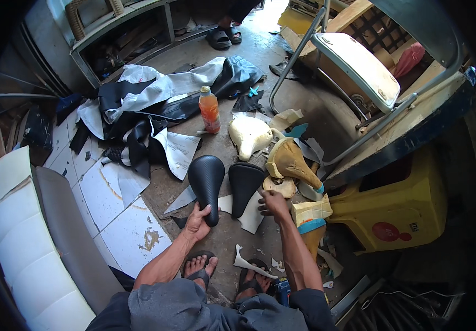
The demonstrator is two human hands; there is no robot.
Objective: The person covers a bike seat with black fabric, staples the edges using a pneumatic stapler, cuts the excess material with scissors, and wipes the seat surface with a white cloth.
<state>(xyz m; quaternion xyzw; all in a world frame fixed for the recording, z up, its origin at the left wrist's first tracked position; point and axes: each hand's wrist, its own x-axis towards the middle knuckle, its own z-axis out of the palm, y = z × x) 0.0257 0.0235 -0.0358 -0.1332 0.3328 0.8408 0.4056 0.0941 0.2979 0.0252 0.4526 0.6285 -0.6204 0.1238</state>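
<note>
The textured black saddle (207, 185), at the centre of the frame, is gripped by its narrow nose in the left hand (197, 220), with fingers and thumb closed around that end. Because its wide end is left without support from the hand, the saddle could be twisted or dropped if the grip were loosened. By the right hand (273, 204), whose fingers are loosely curled, the matte black saddle (244, 185) is closely neighboured; whether anything is pinched there cannot be told. If the textured saddle were swung sideways, the matte one could be knocked. The pale scrap (253, 218) below centre could be slid on or dragged along if caught. Farther up, the orange drink bottle (209, 113), stood upright without a support, could be tipped by a careless reach, and the nearby cut sheets (176, 151) pushed aside or soiled if it leaked.
</note>
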